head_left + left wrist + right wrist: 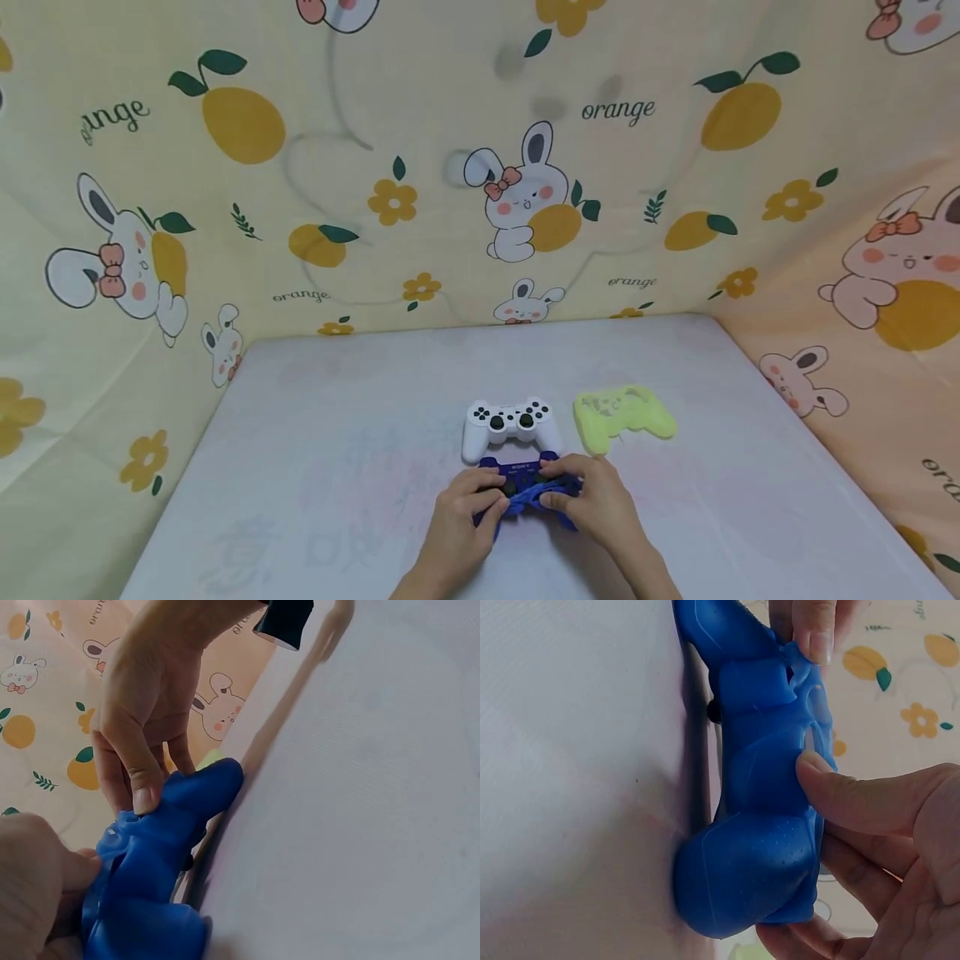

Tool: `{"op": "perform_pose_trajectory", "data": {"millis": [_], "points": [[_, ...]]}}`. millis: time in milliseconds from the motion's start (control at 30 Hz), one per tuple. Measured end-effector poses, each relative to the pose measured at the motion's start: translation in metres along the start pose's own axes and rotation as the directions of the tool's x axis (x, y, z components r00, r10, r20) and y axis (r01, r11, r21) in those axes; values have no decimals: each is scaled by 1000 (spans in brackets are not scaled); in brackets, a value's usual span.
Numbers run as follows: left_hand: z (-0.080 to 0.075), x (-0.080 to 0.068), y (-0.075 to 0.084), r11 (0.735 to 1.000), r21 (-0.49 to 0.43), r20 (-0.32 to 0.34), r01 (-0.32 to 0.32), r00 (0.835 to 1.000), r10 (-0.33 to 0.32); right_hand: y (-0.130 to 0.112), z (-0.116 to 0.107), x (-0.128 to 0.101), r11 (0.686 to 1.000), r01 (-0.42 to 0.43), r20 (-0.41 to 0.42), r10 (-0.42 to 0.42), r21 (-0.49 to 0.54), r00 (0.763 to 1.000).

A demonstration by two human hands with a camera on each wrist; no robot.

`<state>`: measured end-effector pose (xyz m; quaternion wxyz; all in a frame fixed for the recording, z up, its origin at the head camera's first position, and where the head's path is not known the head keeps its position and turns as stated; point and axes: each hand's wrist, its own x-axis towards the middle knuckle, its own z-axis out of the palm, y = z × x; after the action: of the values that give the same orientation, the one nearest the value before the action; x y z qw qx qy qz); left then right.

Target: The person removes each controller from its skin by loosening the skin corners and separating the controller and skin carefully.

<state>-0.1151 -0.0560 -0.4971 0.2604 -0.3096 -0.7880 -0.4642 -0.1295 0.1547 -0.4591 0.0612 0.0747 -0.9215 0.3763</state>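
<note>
Both hands gripped the blue controller point(525, 492), its long axis running left to right between them. The left hand point(468, 508) pinched one end, the right hand point(592, 500) the other, equally near.

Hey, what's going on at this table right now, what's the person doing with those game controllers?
A person has both hands on a blue controller at the near middle of the white table. The left hand and right hand grip its blue silicone cover and pinch it at the edges. A bare white controller lies just beyond it, and an empty yellow-green cover lies to the right of that one, untouched.
</note>
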Motion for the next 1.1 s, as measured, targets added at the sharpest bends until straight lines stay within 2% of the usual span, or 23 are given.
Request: {"op": "perform_pose_trajectory", "data": {"millis": [333,600,933,1100], "points": [[6,0,-3,999,50,4,19,1000,-19,4,-2,1,1000,-13,16,13,24,1000],[6,0,-3,996,68,17,57,998,-58,3,-2,1,999,-20,26,19,43,999],[6,-1,-5,993,118,-25,19,1000,-16,2,-3,2,997,-2,33,-1,74,999],[4,-5,-8,983,160,-22,91,996,-89,5,-2,2,996,38,34,-41,84,999]]}}
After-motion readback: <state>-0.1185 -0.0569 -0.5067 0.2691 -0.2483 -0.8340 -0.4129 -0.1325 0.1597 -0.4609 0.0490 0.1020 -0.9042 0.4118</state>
